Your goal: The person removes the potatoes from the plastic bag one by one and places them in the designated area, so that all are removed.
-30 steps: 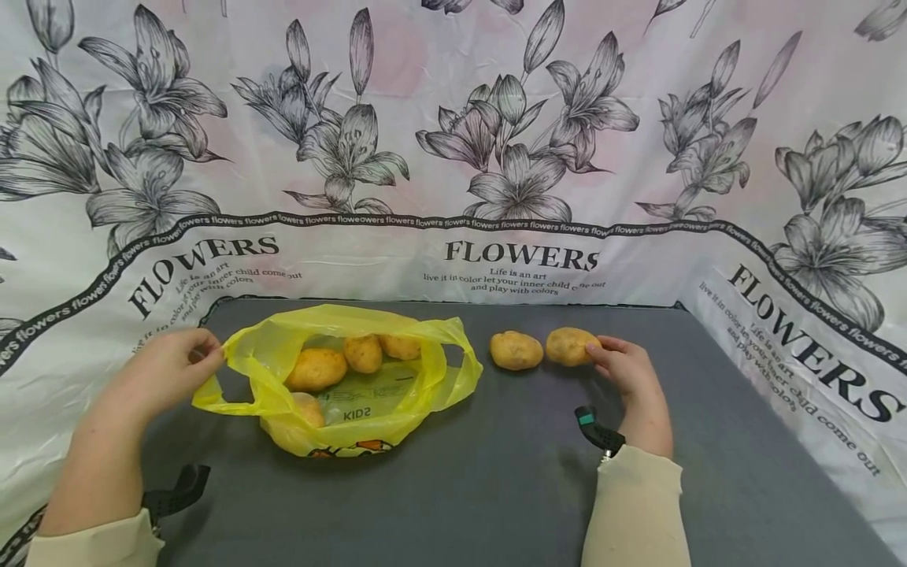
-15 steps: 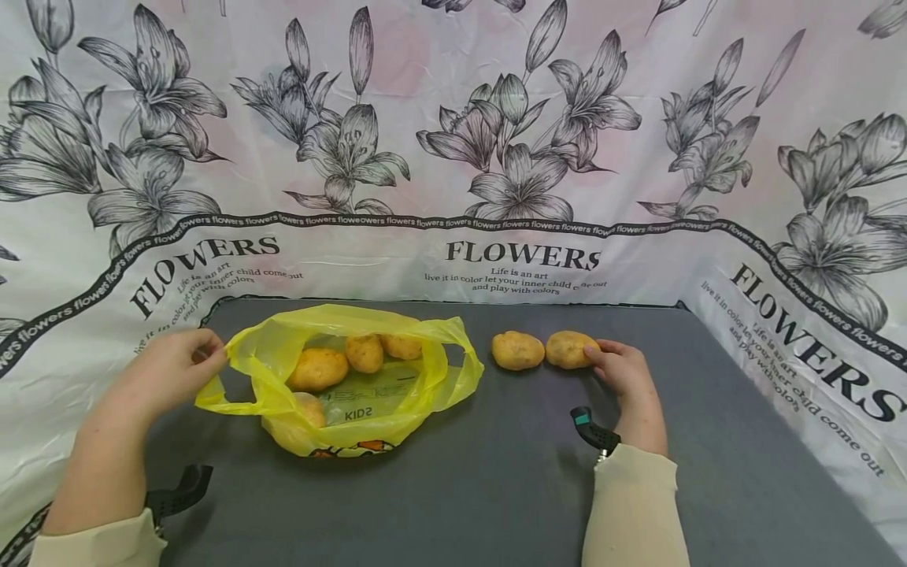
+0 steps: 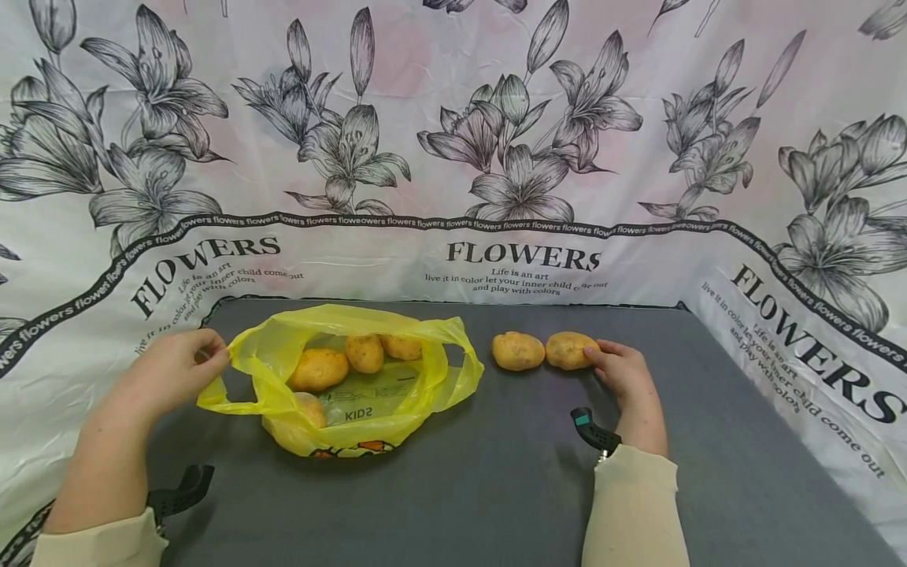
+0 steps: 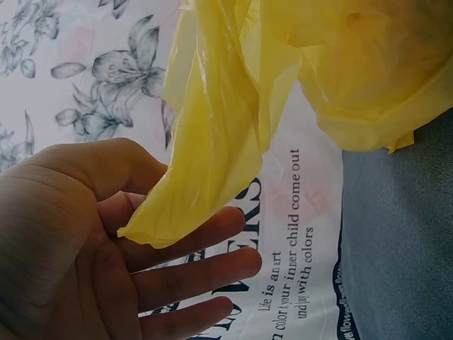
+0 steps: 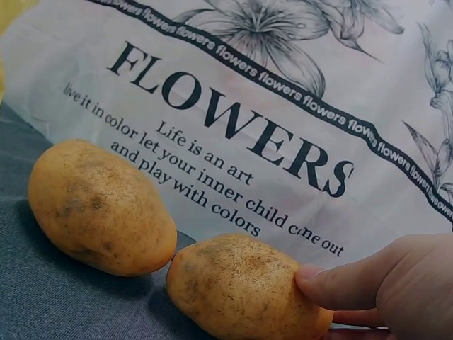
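My left hand (image 3: 170,372) pinches the left handle of a yellow plastic bag (image 3: 432,386) between thumb and forefinger; in the left wrist view the other fingers (image 4: 202,276) spread out below the handle. The bag lies with its mouth spread, and several potatoes (image 3: 319,369) are inside. To the right of the bag, two potatoes sit side by side on the table. My right hand (image 3: 627,378) grips the right-hand potato (image 3: 569,350) at its right end, the thumb on its near side. The left-hand potato (image 5: 102,209) touches or nearly touches it.
A dark grey table (image 3: 453,504) carries everything. White cloth (image 3: 524,268) printed with flowers and lettering hangs behind it and along both sides. Black camera mounts (image 3: 180,492) are strapped to both wrists.
The right hand and its potato have shifted very slightly left since one second ago, up against the other potato. The left hand and bag stay almost still.
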The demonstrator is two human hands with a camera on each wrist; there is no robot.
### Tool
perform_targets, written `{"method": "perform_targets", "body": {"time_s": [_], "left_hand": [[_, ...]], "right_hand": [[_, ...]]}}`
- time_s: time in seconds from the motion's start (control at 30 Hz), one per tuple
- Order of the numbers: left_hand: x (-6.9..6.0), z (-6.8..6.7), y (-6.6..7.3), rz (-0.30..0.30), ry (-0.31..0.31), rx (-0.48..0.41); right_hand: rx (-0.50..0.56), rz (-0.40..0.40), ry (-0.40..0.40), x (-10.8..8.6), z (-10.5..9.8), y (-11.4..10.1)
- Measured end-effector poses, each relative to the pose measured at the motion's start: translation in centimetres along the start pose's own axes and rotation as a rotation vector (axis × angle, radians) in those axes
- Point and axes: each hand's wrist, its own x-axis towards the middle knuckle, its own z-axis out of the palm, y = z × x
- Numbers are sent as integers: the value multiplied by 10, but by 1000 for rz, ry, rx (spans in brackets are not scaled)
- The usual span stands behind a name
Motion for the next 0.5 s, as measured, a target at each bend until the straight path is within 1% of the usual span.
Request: {"method": "perform_targets", "body": {"time_s": [0.27,0.5], "left_hand": [[0,-1,1,-11,-11,-2],[0,0,1,-11,-14,-1]], "right_hand": [[6,18,-16,2,-2,0],[-14,25,8,1,-3,-2]]}}
